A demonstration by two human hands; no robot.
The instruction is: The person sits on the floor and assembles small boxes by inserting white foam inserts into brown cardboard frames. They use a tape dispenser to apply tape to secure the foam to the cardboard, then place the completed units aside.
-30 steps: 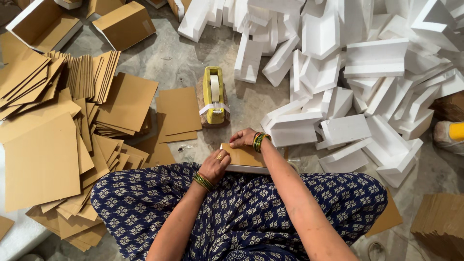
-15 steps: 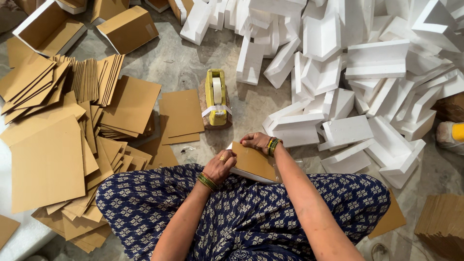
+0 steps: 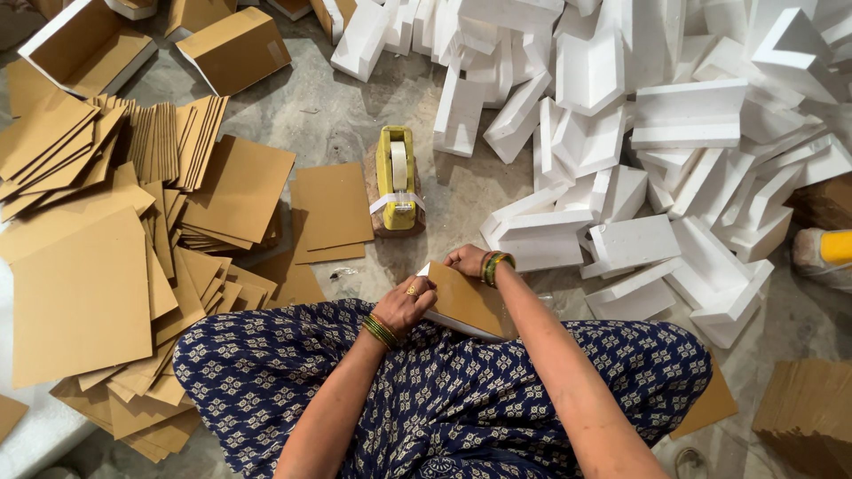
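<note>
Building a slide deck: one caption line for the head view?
Both hands, left and right, hold a cardboard-faced foam panel near a tape dispenser.

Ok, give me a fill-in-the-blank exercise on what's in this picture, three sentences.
1. Both hands hold a flat brown cardboard-covered block over the ____.
2. The yellow tape dispenser stands on the floor between the brown cardboard sheets and the ____ foam pieces.
3. The left hand wears a ____ on one finger.

Missing words: lap; white; ring
</note>
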